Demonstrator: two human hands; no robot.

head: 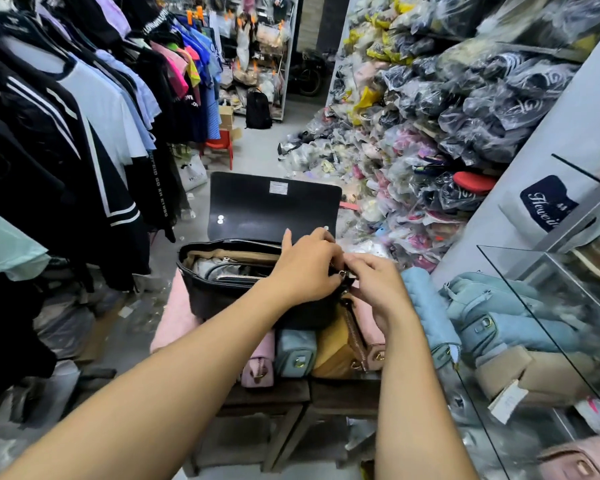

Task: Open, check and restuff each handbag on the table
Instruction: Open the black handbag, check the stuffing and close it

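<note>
A black handbag [222, 292] stands on top of other bags on a small wooden table [267, 396], its flap [274, 206] raised upright. Pale stuffing paper [208, 266] and a tan lining show inside. My left hand [305, 268] curls over the bag's right end, fingers pinching at a small metal ring or zipper pull [342, 274]. My right hand [378, 289] meets it from the right and pinches the same spot. Under the black bag lie pink [258, 365], pale blue [295, 353] and tan [336, 355] handbags.
Hanging clothes [66, 133] crowd the left side. Bagged goods [447, 116] are heaped on the right. Light blue bags [482, 317] and a glass shelf [551, 323] sit close at right. A red stool [220, 147] stands on the floor beyond.
</note>
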